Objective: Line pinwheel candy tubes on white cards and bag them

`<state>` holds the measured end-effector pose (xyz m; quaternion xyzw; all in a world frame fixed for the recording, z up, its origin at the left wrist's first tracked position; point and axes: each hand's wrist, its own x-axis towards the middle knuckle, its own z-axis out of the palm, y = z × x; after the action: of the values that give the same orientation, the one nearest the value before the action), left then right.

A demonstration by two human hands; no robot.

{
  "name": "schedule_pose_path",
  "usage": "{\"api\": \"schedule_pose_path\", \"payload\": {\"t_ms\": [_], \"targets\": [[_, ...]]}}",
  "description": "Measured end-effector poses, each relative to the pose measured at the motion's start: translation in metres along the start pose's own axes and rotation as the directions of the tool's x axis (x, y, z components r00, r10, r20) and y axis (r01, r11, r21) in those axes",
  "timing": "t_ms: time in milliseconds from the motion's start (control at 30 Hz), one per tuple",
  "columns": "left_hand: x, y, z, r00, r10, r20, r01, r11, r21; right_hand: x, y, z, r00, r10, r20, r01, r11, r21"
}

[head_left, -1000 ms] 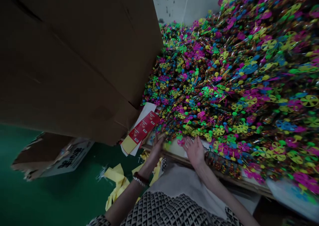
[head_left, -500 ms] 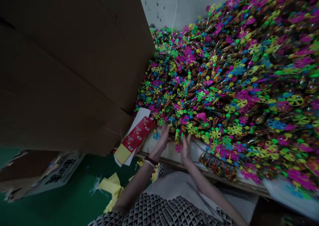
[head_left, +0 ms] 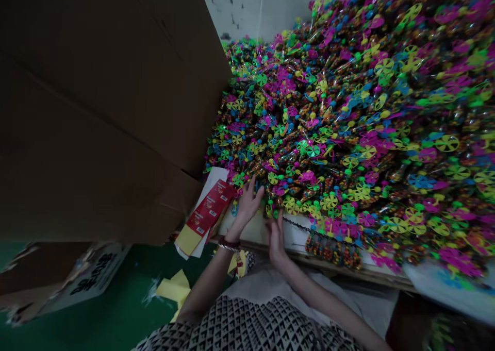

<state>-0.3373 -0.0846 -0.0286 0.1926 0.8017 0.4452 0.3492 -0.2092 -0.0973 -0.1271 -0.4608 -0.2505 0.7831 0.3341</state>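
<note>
Nearest is the person's patterned clothing, with a grey cloth over part of it. Beyond, both hands are at the front edge of the desk. The left hand, with a dark red band and a twisted pale bracelet at its wrist, is open, thumb apart from the fingers, at the near edge of the pile; it has no visible hold on anything. The right hand is just beside it, fingers pointing away and slightly bent, near a small green and yellow pinwheel piece; whether it grips anything I cannot tell

To the right, a row of bead-filled tubes lies along the desk edge. Left of the hands are red printed cards with a yellow end, over white paper. Yellow scraps and a torn carton lie on the green floor

Farther off, the pile of colourful pinwheel-topped tubes covers most of the desk, beside a big cardboard box and against a grey wall
</note>
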Motion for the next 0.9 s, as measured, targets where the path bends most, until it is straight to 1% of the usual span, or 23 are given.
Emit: {"api": "schedule_pose_path", "payload": {"t_ms": [67,100,167,200,267,300,367,433,467,500,567,700,733,767,833,900], "targets": [[0.003,-0.008,0.003,0.998,0.064,-0.008,-0.063,0.990,0.123,-0.005,-0.007,-0.008,0.999,-0.035,-0.034,0.033,0.997,-0.068],[0.004,-0.013,0.004,0.995,0.100,-0.001,-0.097,0.973,0.212,-0.009,-0.011,-0.013,0.998,-0.017,-0.068,0.012,0.997,-0.079],[0.005,-0.025,0.005,0.987,0.156,0.027,-0.153,0.904,0.400,-0.021,-0.019,-0.024,0.989,0.073,-0.126,-0.084,0.993,-0.085],[0.004,-0.030,0.005,0.984,0.174,0.032,-0.168,0.865,0.473,-0.027,-0.023,-0.028,0.983,0.126,-0.130,-0.138,0.987,-0.086],[0.004,-0.036,0.005,0.973,0.230,0.004,-0.192,0.798,0.571,-0.036,-0.030,-0.030,0.974,0.211,-0.081,-0.217,0.973,-0.074],[0.005,-0.036,0.004,0.962,0.271,-0.023,-0.204,0.777,0.596,-0.038,-0.033,-0.027,0.972,0.231,-0.043,-0.233,0.971,-0.047],[0.012,-0.029,0.003,0.931,0.356,-0.082,-0.238,0.760,0.605,-0.035,-0.037,-0.018,0.974,0.226,0.004,-0.226,0.973,0.044],[0.026,-0.016,0.002,0.900,0.423,-0.109,-0.289,0.764,0.577,-0.026,-0.038,-0.008,0.976,0.217,0.003,-0.216,0.968,0.131],[0.037,-0.008,0.001,0.891,0.441,-0.110,-0.312,0.769,0.558,-0.019,-0.037,-0.005,0.975,0.222,-0.001,-0.219,0.963,0.159],[0.049,0.000,0.001,0.888,0.447,-0.108,-0.326,0.776,0.540,-0.013,-0.036,-0.003,0.973,0.229,0.000,-0.226,0.959,0.174],[0.076,0.015,0.000,0.895,0.435,-0.096,-0.328,0.789,0.519,0.000,-0.034,-0.004,0.971,0.241,-0.004,-0.236,0.955,0.180],[0.129,0.035,0.000,0.932,0.362,-0.031,-0.292,0.797,0.528,0.032,-0.031,-0.005,0.972,0.222,-0.080,-0.205,0.962,0.181],[0.140,0.038,0.000,0.942,0.337,-0.007,-0.281,0.795,0.537,0.042,-0.031,-0.002,0.975,0.208,-0.075,-0.190,0.962,0.197],[0.150,0.042,0.000,0.952,0.307,0.016,-0.265,0.794,0.548,0.052,-0.031,0.002,0.981,0.190,-0.044,-0.176,0.961,0.215],[0.167,0.050,-0.001,0.965,0.255,0.055,-0.241,0.790,0.564,0.073,-0.033,0.014,0.988,0.144,0.055,-0.153,0.959,0.237],[0.181,0.058,-0.002,0.972,0.216,0.090,-0.228,0.793,0.564,0.091,-0.035,0.028,0.985,0.092,0.145,-0.124,0.964,0.233]]}}
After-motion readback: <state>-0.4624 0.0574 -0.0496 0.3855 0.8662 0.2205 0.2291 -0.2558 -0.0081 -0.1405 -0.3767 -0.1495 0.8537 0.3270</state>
